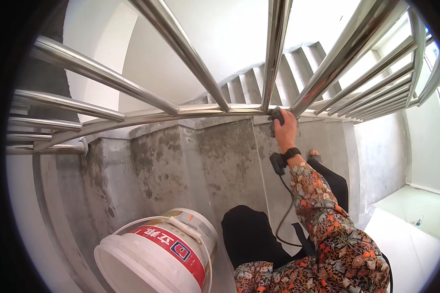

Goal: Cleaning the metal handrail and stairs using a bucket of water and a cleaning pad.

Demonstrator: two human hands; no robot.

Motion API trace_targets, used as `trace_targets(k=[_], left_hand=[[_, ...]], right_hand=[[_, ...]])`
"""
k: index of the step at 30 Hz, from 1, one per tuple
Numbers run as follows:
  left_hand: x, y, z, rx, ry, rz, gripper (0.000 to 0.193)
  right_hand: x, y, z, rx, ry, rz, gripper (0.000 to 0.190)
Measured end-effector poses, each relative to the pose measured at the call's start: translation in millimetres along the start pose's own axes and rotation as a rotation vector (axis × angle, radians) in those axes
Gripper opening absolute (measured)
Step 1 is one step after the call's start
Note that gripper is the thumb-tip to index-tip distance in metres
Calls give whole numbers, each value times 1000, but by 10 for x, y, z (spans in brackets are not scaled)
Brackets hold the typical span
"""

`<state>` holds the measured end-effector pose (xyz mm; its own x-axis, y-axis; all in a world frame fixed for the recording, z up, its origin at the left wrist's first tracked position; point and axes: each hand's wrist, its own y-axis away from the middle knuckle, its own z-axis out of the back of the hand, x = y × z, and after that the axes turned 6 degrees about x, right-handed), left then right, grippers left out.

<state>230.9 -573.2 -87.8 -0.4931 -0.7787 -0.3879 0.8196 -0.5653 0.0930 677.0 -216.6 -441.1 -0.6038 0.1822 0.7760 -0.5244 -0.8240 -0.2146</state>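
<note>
My right hand [286, 129] grips a dark grey rag or sponge [277, 115]; the picture does not settle which. It presses this against the lower rail [201, 110] of a stainless-steel railing, beside the foot of a thick post [337, 58]. On that wrist sits a black strap with a small black device [277, 163], from which a cable hangs. My left hand is out of view, and only a bit of patterned sleeve [255, 273] shows at the bottom. Left of my knee a white plastic paint bucket [161, 252] with a red band lies tilted, its mouth towards me.
Grey concrete steps [227, 154] with dark stains run beneath the railing. Thin steel balusters [190, 55] rise from the rail. Beyond them another concrete flight [275, 77] is visible. At right lies a pale floor [407, 241] with a small object [420, 220] on it.
</note>
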Motion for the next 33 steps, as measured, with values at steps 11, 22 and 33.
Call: trace_targets(k=[11, 22, 33], left_hand=[[31, 43, 27, -23, -126, -92, 60], [140, 15, 13, -37, -217, -179, 59], [609, -98, -35, -228, -352, -528, 57]], right_hand=[[851, 158, -77, 162, -135, 251, 41], [26, 333, -56, 33, 186, 129, 41], [-70, 182, -218, -88, -241, -155, 38]])
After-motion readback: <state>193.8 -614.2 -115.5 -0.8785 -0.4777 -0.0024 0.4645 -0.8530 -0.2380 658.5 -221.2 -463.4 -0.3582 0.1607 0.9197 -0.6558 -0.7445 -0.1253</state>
